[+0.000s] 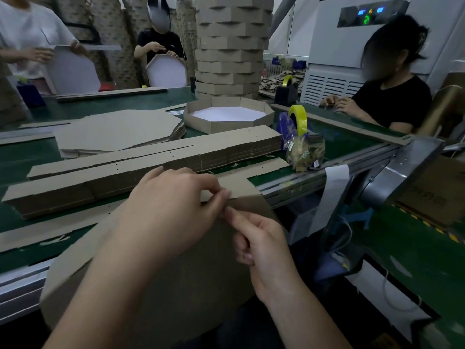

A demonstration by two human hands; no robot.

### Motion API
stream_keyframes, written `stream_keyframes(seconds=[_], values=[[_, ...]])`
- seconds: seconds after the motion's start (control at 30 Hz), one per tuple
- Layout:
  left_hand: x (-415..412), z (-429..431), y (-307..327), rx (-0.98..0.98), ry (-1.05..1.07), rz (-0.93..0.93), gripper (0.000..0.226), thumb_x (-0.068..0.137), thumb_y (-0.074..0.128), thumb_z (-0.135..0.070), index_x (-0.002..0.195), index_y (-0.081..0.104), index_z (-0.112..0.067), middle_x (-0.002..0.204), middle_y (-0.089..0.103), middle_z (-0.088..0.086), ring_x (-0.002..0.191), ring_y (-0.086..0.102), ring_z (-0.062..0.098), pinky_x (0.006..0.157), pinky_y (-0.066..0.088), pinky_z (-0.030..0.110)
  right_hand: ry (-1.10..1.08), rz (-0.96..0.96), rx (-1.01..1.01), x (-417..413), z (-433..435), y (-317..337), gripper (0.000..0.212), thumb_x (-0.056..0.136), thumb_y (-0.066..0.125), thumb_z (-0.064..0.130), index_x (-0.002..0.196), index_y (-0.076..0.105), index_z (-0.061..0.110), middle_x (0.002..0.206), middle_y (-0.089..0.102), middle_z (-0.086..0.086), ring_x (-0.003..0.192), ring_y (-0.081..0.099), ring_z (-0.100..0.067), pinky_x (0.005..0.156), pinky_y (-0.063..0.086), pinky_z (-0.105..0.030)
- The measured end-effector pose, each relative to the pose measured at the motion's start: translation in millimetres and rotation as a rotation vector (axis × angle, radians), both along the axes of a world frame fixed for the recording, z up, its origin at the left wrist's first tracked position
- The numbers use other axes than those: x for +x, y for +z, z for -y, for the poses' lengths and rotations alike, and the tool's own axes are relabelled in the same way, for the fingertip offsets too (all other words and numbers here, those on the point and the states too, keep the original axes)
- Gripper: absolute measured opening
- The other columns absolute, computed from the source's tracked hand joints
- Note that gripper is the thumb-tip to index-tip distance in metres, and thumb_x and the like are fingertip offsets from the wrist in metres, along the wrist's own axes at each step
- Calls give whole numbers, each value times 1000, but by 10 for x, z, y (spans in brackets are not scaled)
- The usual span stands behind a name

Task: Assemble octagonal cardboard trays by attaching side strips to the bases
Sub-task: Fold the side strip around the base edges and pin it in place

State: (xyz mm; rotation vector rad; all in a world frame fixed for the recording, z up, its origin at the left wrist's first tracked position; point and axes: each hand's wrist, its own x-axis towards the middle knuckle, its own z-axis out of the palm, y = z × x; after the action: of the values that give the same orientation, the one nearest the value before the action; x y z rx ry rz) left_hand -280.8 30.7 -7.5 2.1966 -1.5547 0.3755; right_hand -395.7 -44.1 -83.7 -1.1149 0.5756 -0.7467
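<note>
A long green tabletop with a metal rail along its near edge fills the middle of the room. Three people work round it: one in white far left, one in black at the back, another in black on the right. Behind her stands a white cabinet with louvred vents and a lit panel. The floor is green with a yellow-striped line, and the light is dim.
</note>
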Motion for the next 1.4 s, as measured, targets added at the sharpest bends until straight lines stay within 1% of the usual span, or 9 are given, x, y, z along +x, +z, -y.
stream_keyframes(seconds=[0.13, 0.37, 0.53, 0.63, 0.7, 0.77, 0.9, 1.13, 1.4], values=[[-64, 58, -53, -97, 51, 52, 34, 80, 37, -65, 73, 53, -35, 80, 57, -13, 76, 52, 14, 53, 22, 27, 15, -18, -3, -5, 3, -25, 16, 85, 69, 27, 79, 79, 16, 44, 36, 4, 38, 29, -4, 38, 22, -17], [7, 24, -89, -118, -15, 129, 30, 79, 51, -56, 70, 66, -32, 80, 68, -11, 75, 63, 23, 51, 21, 22, 58, -149, -5, -32, 74, -117, 27, 85, 62, 30, 74, 77, 10, 44, 40, 2, 36, 33, -5, 38, 25, -16], [40, -43, -91, -89, -29, 176, 24, 79, 55, -52, 78, 68, -32, 89, 70, -9, 80, 64, 24, 58, 31, 27, -188, 34, -183, -70, 141, -165, 23, 79, 59, 33, 69, 74, 17, 47, 43, 5, 43, 38, -4, 41, 29, -13], [20, -68, -114, -40, -17, 235, 23, 75, 64, -49, 86, 69, -30, 93, 70, -5, 81, 65, 26, 59, 33, 27, -466, 85, -463, -75, 229, -130, 13, 82, 61, 29, 89, 71, 33, 72, 57, 12, 67, 53, -4, 62, 41, -13], [1, -91, -135, 35, 4, 287, 35, 67, 72, -48, 96, 72, -28, 96, 69, -2, 82, 65, 27, 58, 43, 31, -557, -113, -705, -73, 305, -109, 26, 84, 57, 43, 109, 61, 43, 101, 54, 15, 99, 53, -4, 87, 39, -14], [-20, -119, -143, 104, 22, 324, 49, 61, 75, -50, 106, 71, -30, 98, 68, -1, 82, 65, 27, 61, 50, 35, -431, -216, -757, -73, 428, -61, 32, 86, 49, 52, 116, 54, 46, 116, 50, 19, 116, 47, -2, 101, 35, -19], [-33, -115, -105, 135, 6, 350, 45, 72, 63, -59, 110, 69, -36, 98, 68, -3, 82, 65, 25, 61, 51, 36, -115, -209, -706, -60, 566, -23, 33, 93, 36, 48, 117, 58, 40, 119, 61, 18, 115, 53, 5, 99, 43, -21], [-48, -18, 1, 50, -67, 316, 43, 81, 37, -58, 102, 72, -42, 93, 68, -4, 77, 64, 25, 55, 31, 27, -157, -221, -876, -126, 669, 30, 44, 95, 25, 55, 121, 56, 37, 121, 58, 21, 119, 49, 7, 94, 34, -5], [76, 88, -11, 78, -120, 231, 41, 81, 40, -62, 108, 67, -47, 93, 67, -13, 80, 64, 18, 50, 47, 32, 1, -257, -878, -60, 683, 116, 37, 97, 33, 45, 125, 56, 38, 123, 55, 24, 123, 45, 7, 99, 34, -10]])
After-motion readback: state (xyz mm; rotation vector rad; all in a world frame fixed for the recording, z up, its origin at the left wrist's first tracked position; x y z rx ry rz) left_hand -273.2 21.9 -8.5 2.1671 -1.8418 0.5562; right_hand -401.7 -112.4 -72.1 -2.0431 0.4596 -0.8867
